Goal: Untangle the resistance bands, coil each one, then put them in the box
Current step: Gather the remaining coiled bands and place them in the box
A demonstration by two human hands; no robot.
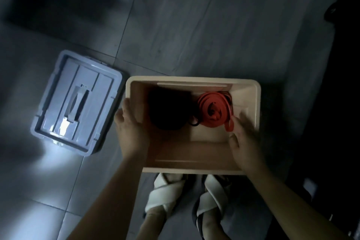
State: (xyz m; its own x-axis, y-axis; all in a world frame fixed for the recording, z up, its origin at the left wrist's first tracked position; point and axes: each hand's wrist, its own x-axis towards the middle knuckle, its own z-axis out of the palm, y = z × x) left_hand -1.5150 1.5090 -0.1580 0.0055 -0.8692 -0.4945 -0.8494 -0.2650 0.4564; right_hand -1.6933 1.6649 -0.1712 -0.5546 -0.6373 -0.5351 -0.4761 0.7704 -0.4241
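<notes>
Head view, left hand [130,130] grip clasping box [251,85] rim, right hand [246,142] grip loose beside red band [213,110]

Box [251,91] – matt beige plastic; lid [78,103] – glossy grey plastic; red band [212,109] – smooth rubber; floor [194,35] – glossy tile.

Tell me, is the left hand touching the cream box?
Touching. The head view shows the left hand with its fingers laid on the left rim of the cream box, no gap between them.
</notes>
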